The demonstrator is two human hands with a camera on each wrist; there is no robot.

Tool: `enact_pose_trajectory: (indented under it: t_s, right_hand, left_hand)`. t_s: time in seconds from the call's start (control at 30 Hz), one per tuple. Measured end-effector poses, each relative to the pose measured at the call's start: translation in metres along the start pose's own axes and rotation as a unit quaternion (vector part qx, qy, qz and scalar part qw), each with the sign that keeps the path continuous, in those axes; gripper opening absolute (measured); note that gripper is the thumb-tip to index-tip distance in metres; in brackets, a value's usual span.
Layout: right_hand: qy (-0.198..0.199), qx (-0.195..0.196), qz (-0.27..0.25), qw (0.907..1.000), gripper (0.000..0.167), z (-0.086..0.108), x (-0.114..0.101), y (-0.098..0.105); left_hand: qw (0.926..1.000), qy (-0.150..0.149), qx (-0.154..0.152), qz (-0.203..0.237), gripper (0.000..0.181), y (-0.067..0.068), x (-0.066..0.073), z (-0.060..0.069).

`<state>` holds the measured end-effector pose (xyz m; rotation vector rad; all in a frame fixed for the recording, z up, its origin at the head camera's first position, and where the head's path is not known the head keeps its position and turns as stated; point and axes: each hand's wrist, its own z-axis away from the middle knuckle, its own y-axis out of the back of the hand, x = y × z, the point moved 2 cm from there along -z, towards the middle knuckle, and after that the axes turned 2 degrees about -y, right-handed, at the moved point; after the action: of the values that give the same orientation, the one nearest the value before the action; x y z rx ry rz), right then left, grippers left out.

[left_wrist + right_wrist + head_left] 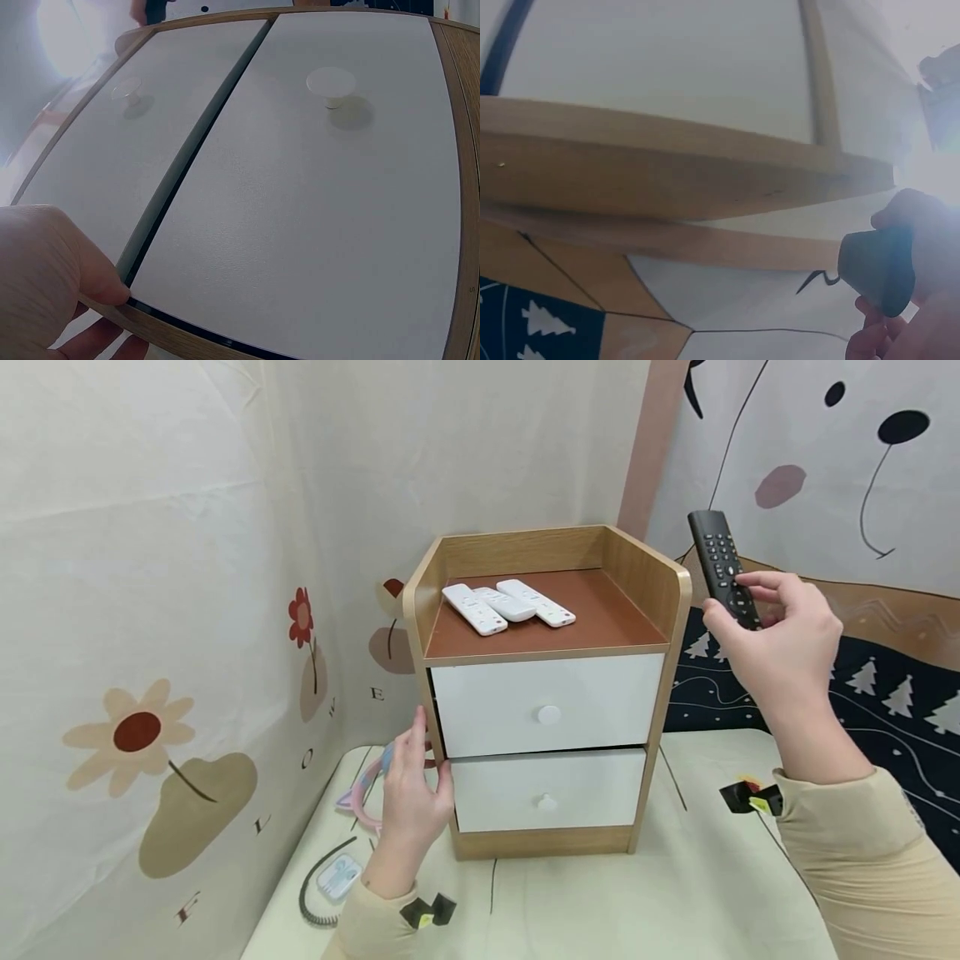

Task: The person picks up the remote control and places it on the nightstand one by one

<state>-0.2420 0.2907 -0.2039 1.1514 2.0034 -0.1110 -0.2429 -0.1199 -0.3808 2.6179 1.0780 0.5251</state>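
A small wooden cabinet [543, 842] with two white drawers stands on a pale padded surface. Its upper drawer [487, 706] and lower drawer [495, 793] each have a round white knob. Against the cabinet's left side edge rests my left hand [414, 797], fingers extended along the side and thumb at the front, as the left wrist view also shows. Up to the right of the cabinet, my right hand [795, 635] pinches a black remote control [718, 556] between thumb and fingers, in the air. Several white remote controls [474, 610] lie on the cabinet's brown top.
Raised wooden sides [651, 578] and a back board border the cabinet top. Left of the cabinet lie a pink and blue headband [365, 793], a dark coiled cord [306, 893] and a small light-blue case [340, 877]. Printed curtains [187, 610] hang behind and at both sides.
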Motion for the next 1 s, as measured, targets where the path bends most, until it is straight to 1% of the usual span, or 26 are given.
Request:
enact_pose_trajectory:
  t_s: [0.1,0.2,0.33,0.47,0.6,0.73,0.87,1.0]
  right_hand:
    - [0.01,0.022,-0.017,0.9996,0.051,0.0,-0.01,0.001]
    - [0.03,0.033,-0.018,0.9988,0.05,0.003,-0.02,-0.001]
    - [0.068,0.041,-0.022,0.9966,0.048,0.009,-0.028,-0.004]
    - [0.111,0.045,-0.042,0.9919,0.046,0.014,-0.035,-0.008]
    - [0.151,0.036,-0.048,0.9867,0.044,0.019,-0.045,-0.014]
    - [0.176,0.031,-0.039,0.9831,0.043,0.023,-0.054,-0.019]
    - [0.187,0.011,-0.025,0.982,0.042,0.027,-0.062,-0.027]
    - [0.184,-0.021,0.004,0.9828,0.041,0.031,-0.067,-0.036]
  left_hand:
    - [1.0,-0.002,0.003,0.0,0.096,0.0,-0.001,-0.001]
    - [1.0,-0.004,0.005,0.001,0.096,-0.001,-0.001,-0.001]
    - [1.0,-0.005,0.004,0.004,0.096,-0.002,-0.002,-0.001]
    - [1.0,-0.003,0.0,0.006,0.096,-0.002,-0.003,-0.001]
    - [1.0,-0.001,-0.004,0.004,0.095,-0.001,-0.003,-0.001]
    - [1.0,-0.001,-0.006,0.002,0.095,-0.001,-0.004,0.0]
    - [1.0,-0.003,-0.004,0.001,0.096,-0.002,-0.004,0.0]
    - [1.0,-0.007,-0.002,0.0,0.096,-0.002,-0.005,0.0]
